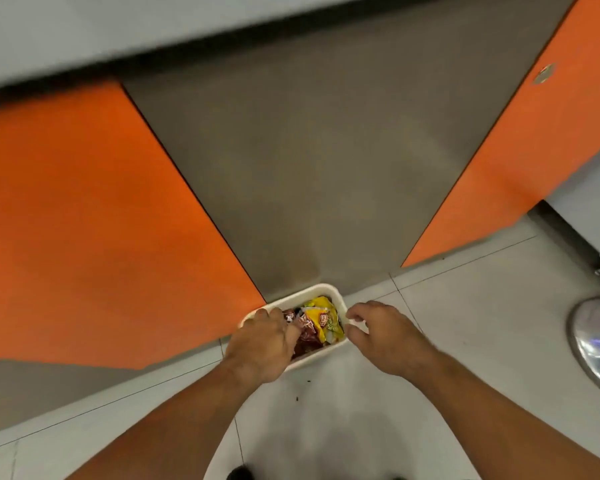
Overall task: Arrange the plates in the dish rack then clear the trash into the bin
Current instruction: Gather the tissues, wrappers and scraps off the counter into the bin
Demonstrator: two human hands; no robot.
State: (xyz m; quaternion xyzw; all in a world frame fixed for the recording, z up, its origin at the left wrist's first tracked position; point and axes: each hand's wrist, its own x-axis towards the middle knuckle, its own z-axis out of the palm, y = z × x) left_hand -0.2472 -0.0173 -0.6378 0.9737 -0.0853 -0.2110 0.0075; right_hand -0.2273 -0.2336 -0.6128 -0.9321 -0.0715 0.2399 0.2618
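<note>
A small white bin (329, 291) stands on the floor against the cabinet base. Inside lie crumpled wrappers, a yellow one (324, 318) and a dark red one (307, 336). My left hand (262, 344) reaches over the bin's left rim, its fingers down in the bin among the red wrappers; whether it grips one I cannot tell. My right hand (383, 336) hovers at the bin's right rim, fingers loosely curled, holding nothing. No plates or dish rack are in view.
Orange cabinet doors (94, 216) flank a grey-brown panel (309, 161) under the counter. White floor tiles (465, 306) spread around the bin, with small crumbs near it. A shiny metal base (596, 337) sits on the floor at the right edge.
</note>
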